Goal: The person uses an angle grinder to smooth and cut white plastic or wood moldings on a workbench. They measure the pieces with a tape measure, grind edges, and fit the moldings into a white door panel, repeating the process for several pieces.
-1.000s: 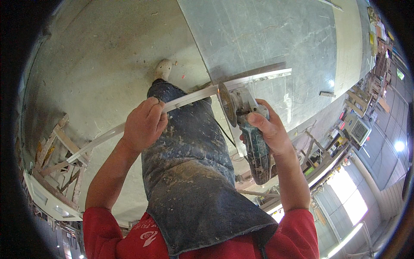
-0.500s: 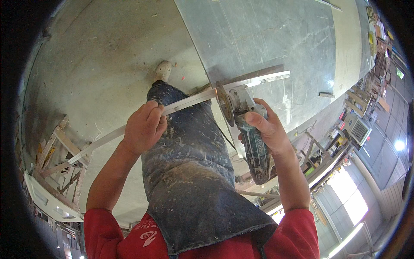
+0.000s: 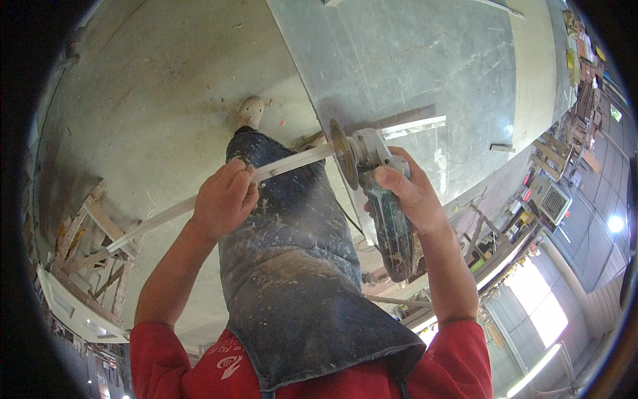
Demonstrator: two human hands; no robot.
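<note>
My left hand is closed around a long pale metal strip, which slants from the lower left up to the right. In my right hand is an angle grinder, its dark green body pointing down toward me. The grinder's round disc stands on edge against the strip's right end, beyond the edge of a large grey sheet-topped table. Past the disc, a shorter strip piece lies on that table, out of line with the held strip. The grinder head hides the piece's near end.
A wooden trestle stands at the lower left, near the strip's far end. My stained dark apron and a shoe are below the strip. A small bar lies on the table. Timber and clutter line the right side.
The strip beyond the disc has dropped onto the table and no longer lines up with the held length. The grinder has shifted very slightly; my left hand stays in place.
</note>
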